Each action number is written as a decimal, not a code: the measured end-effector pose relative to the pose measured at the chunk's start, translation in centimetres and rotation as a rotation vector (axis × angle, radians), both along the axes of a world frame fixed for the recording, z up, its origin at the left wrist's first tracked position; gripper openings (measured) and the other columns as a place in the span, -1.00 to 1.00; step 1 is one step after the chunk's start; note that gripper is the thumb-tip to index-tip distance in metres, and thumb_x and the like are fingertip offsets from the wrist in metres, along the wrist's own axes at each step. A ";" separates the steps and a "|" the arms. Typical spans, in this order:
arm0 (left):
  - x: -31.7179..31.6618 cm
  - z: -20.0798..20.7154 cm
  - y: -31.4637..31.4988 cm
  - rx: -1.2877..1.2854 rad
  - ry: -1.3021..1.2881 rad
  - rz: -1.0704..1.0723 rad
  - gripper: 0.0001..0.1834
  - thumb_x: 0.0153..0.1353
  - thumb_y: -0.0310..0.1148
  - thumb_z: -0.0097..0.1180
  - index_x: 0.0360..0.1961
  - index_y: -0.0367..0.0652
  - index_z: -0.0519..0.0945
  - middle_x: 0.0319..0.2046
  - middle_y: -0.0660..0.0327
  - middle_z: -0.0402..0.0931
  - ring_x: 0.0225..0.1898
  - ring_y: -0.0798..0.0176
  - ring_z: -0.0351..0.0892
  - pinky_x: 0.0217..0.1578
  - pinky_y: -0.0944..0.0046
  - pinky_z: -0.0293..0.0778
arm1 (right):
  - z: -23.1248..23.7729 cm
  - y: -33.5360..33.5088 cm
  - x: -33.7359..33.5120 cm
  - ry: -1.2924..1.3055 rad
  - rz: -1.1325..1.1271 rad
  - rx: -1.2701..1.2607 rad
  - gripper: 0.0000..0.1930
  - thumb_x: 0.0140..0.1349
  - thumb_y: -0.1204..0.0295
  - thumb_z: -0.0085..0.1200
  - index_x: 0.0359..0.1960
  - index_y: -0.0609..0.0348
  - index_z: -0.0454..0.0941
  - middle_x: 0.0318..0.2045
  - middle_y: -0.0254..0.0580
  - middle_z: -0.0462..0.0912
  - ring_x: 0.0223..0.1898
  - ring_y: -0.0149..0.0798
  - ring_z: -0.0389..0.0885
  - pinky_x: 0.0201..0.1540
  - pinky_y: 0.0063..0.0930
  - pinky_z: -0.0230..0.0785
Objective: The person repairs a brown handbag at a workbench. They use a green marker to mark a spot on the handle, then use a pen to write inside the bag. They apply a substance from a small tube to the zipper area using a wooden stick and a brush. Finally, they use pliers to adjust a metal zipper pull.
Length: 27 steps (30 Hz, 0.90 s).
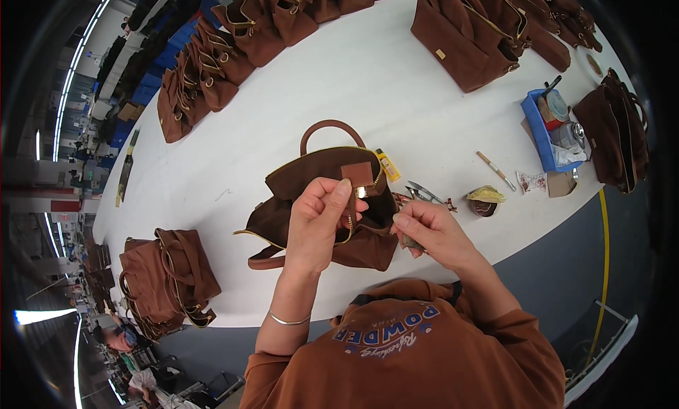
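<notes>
An open brown handbag (364,252) lies in front of me on the white table, its gold-toothed zipper spread apart and one round handle reaching away. My left hand (318,218) pinches the zipper's end tab, a square brown leather piece (357,173) with a shiny gold bit at its lower edge, above the bag's opening. To the right of the bag, my right hand (430,231) is closed around something small and greyish-green, mostly hidden by the fingers. Just beyond that hand lie metal scissors (424,192). A yellow tube or small bottle (387,165) rests against the bag's far right edge.
A small tub with yellowish cloth (486,197), a brush-like stick (496,170) and a blue bin of supplies (541,130) stand on the right. Finished-looking brown bags (467,41) crowd the far side. Another bag (170,278) sits at left. The table (233,161) has a curved-looking edge.
</notes>
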<state>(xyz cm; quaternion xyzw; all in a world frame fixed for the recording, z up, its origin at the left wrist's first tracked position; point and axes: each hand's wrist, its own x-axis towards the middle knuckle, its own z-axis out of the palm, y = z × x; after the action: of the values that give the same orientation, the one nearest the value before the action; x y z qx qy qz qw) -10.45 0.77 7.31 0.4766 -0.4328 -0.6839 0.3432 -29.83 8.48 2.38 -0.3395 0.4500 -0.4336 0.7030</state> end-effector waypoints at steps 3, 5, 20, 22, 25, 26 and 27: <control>0.1 0.0 0.1 -0.014 -0.018 -0.001 -0.81 0.43 -0.28 0.02 -0.22 -0.18 0.53 -0.42 0.26 0.62 -0.46 0.51 0.55 -0.42 0.52 0.45 | 0.9 -0.2 0.1 0.010 -0.012 0.004 -0.75 0.41 0.26 0.03 -0.30 0.22 0.52 -0.52 -0.43 0.51 -0.55 -0.63 0.42 -0.56 -0.71 0.34; 0.2 0.0 0.2 -0.017 -0.027 0.006 -0.81 0.42 -0.27 0.03 -0.22 -0.17 0.55 -0.44 0.27 0.62 -0.48 0.51 0.55 -0.45 0.52 0.44 | 1.4 -0.3 0.0 0.035 -0.023 -0.010 -0.76 0.40 0.28 0.04 -0.29 0.22 0.52 -0.52 -0.44 0.51 -0.55 -0.64 0.41 -0.55 -0.71 0.35; 0.1 0.2 0.5 0.052 0.082 0.026 -0.78 0.37 -0.35 0.10 -0.04 -0.22 0.55 -0.33 0.27 0.59 -0.34 0.45 0.54 -0.27 0.46 0.50 | -0.6 1.9 -2.3 0.445 0.091 -0.059 -0.70 0.33 0.27 0.12 -0.48 0.22 0.53 -0.67 -0.31 0.49 -0.63 -0.46 0.43 -0.57 -0.56 0.31; 0.2 0.0 0.3 0.041 0.104 0.038 -0.76 0.38 -0.35 0.09 -0.02 -0.24 0.56 -0.33 0.27 0.59 -0.34 0.45 0.52 -0.26 0.45 0.49 | -2.8 3.0 -3.2 0.802 0.160 -0.190 -0.72 0.29 0.30 0.15 -0.49 0.25 0.52 -0.66 -0.22 0.52 -0.67 -0.39 0.41 -0.56 -0.50 0.30; -0.1 -0.1 0.2 0.021 0.089 0.022 -0.70 0.43 -0.29 0.02 0.03 -0.27 0.55 -0.31 0.25 0.59 -0.32 0.43 0.51 -0.23 0.44 0.47 | -7.8 5.0 -3.6 0.995 0.200 -0.159 -0.76 0.24 0.29 0.14 -0.44 0.24 0.57 -0.54 -0.03 0.62 -0.48 -0.01 0.60 -0.36 -0.22 0.44; -0.1 0.0 0.2 0.018 0.092 0.024 -0.68 0.43 -0.27 0.01 0.04 -0.28 0.55 -0.31 0.24 0.59 -0.31 0.43 0.51 -0.22 0.42 0.48 | -9.0 5.4 -3.4 1.052 0.219 -0.152 -0.76 0.24 0.28 0.13 -0.43 0.23 0.58 -0.51 -0.01 0.65 -0.43 0.04 0.63 -0.32 -0.18 0.45; -0.1 -0.1 0.1 0.028 0.107 0.017 -0.66 0.44 -0.26 -0.01 0.08 -0.29 0.53 -0.28 0.22 0.59 -0.29 0.41 0.51 -0.20 0.40 0.48 | -9.9 5.7 -3.4 1.068 0.272 -0.082 -0.78 0.24 0.28 0.09 -0.41 0.17 0.60 -0.43 -0.03 0.67 -0.28 0.07 0.65 -0.19 -0.09 0.48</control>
<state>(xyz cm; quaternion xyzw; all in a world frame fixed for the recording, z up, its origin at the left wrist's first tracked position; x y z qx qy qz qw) -10.56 0.87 7.17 0.4477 -0.3999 -0.7117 0.3649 -33.24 14.21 -7.49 -0.5947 0.6788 -0.1235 0.4128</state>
